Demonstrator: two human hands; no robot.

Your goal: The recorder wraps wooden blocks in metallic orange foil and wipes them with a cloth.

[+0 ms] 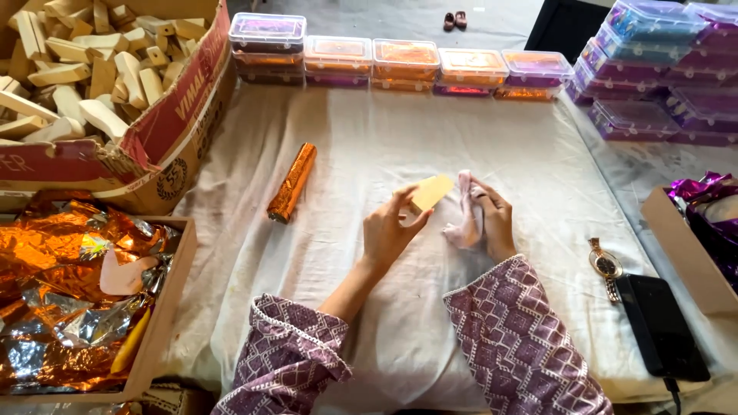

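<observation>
We see a small pale wooden block (pixel 430 191) held up just above the middle of the white cloth-covered table (pixel 369 154), pinched at its lower end between thumb and fingertips of the left hand (pixel 388 230). Just beside it, the right hand (pixel 492 219) is clenched around a crumpled pinkish rag (pixel 465 219), which touches the block's right edge and trails down onto the cloth.

Around the hands the cloth lies open on all sides. To the left, well apart, a roll of orange foil (pixel 292 183) lies slanted. Beyond it, the table's left edge is crowded by a cardboard box of wooden blocks (pixel 173 115) and, nearer us, a shallow box of crumpled orange and silver foil (pixel 165 307). Along the far edge runs a row of clear lidded containers (pixel 403 65), with more stacked at the far right corner (pixel 653 69). On the right, near the edge, a wristwatch (pixel 606 267) lies just beside a black phone (pixel 661 327), and a box with purple foil (pixel 692 246) borders them.
</observation>
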